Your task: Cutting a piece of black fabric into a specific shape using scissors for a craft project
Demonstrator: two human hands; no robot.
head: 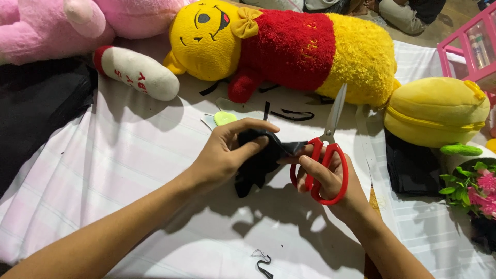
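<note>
We find the left hand (227, 155) pinching the black cloth (258, 160) above the sheet (129, 155); the right hand (330, 181) grips red scissors (325, 155), blades up. Risk: the blades catch left fingertips, which lie close. Plush bear (289, 49) crowds the far edge; open sheet lies nearer us.

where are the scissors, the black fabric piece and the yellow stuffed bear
scissors (323, 165), head view, on the red handle loops around the right hand's fingers
black fabric piece (258, 160), head view, on the cloth bunched under the left hand's thumb
yellow stuffed bear (294, 49), head view, on its red shirt
</note>
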